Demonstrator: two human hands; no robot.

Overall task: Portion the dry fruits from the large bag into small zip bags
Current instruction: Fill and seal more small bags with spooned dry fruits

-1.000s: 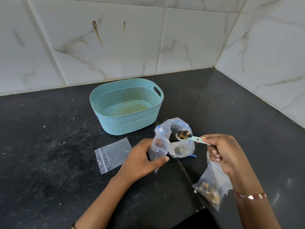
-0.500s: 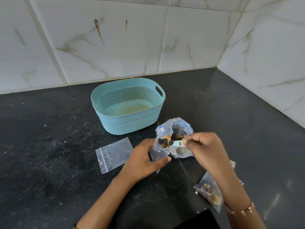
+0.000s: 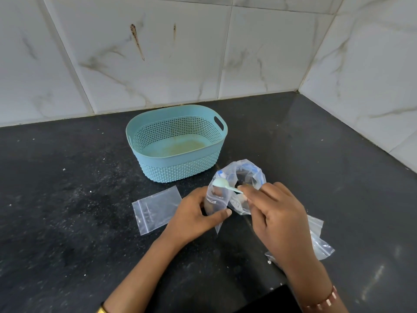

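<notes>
While the left hand (image 3: 196,213) grips a small zip bag (image 3: 217,199) upright near the middle of the counter (image 3: 67,222), the right hand (image 3: 274,213) pinches the handle of a pale scoop (image 3: 222,184) tipped over at that bag's mouth — one portion looks to be going in. Just behind, touching it, the large bag (image 3: 248,175) stands open. Another clear bag (image 3: 320,240) lies toward the counter's right edge, half hidden by the right wrist; its contents cannot be told. A flat zip bag (image 3: 155,208) to the left looks unfilled — so more portions likely remain.
</notes>
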